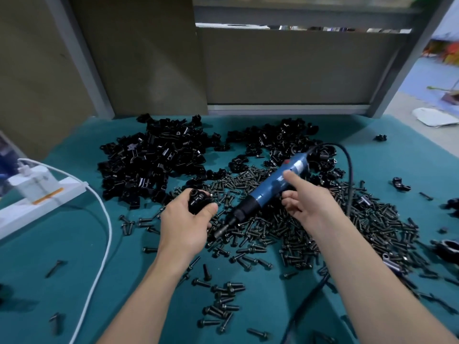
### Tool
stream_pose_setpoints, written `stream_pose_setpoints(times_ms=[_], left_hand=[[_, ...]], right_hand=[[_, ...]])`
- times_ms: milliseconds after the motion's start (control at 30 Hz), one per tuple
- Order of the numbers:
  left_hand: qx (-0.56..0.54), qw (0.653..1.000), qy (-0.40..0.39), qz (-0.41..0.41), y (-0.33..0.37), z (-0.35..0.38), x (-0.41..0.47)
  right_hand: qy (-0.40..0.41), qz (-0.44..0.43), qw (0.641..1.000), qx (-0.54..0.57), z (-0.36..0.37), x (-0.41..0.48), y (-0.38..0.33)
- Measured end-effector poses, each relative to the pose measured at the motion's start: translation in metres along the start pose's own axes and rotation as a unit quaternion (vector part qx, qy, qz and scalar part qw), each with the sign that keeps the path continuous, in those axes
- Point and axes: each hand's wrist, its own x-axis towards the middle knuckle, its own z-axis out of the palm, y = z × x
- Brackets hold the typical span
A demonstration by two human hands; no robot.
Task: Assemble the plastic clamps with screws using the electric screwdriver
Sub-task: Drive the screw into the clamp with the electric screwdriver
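Surface: teal mat (74, 244) over the bench, grey panels behind it.
Left hand (183, 227): fingers and thumb curled tight round one black plastic clamp (198, 199); I read that as a firm hold.
Clamp position: in the left grip, above the near edge of the screw pile (323, 234), just left of the driver's nose.
Right hand (313, 207): index finger straight along the top of the electric screwdriver (270, 187), thumb curled just below the blue body. I can't tell whether the grip is closed on it.
Screwdriver: tilted, bit (219, 232) down among the screws just right of the left hand, tail pointing away beyond the right hand.
Cord (349, 165): black, arcs up from the tail and drops past the outer side of the right hand.
Screws: spread under and around both hands, strays near both forearms.
Clamp stock (154, 160): big black heap beyond the left hand, a second heap (280, 140) beyond the right.
Left of the left hand: white power strip (42, 194), white cable (104, 234) curving towards me.
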Motion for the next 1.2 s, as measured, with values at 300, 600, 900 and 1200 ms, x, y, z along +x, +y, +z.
stream_pose_setpoints(times_ms=[300,600,900,1200], left_hand=[[0.039,0.997,-0.055,0.033,-0.004,0.014,0.000],[0.002,1.000,-0.014,0.023,-0.002,0.005,0.001],[-0.051,0.999,0.003,0.014,0.005,0.008,-0.007],[0.089,0.988,-0.088,0.087,0.001,0.000,-0.014]], right_hand=[[0.127,-0.010,0.933,-0.336,0.060,0.002,-0.006],[0.110,-0.010,0.994,0.018,0.053,-0.005,-0.013],[-0.160,0.091,0.913,0.365,0.010,-0.034,-0.045],[-0.143,-0.049,0.883,0.444,0.019,-0.018,-0.039]])
